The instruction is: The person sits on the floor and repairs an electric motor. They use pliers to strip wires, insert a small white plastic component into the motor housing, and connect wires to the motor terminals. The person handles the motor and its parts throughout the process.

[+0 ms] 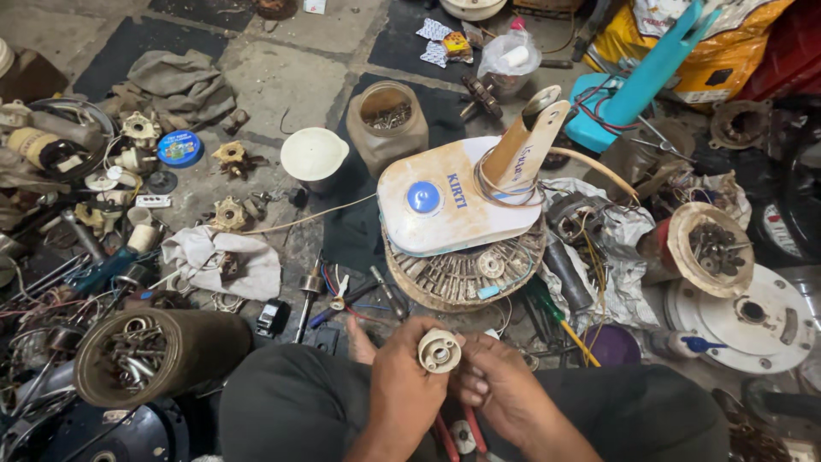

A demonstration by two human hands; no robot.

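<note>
Small cream plastic round socket-like part [440,351], seemingly light, rigid and brittle, pinched at its rim by left hand [402,376] and right hand [500,389].

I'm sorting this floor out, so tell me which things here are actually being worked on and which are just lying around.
In hand:
- left hand and right hand, fingers together around the small cream round part
- red-handled pliers on the lap, just below the hands

Lying about:
- fan base with blue button
- brown jar of screws
- white cup
- blue round tin
- tipped can of metal rings
</note>
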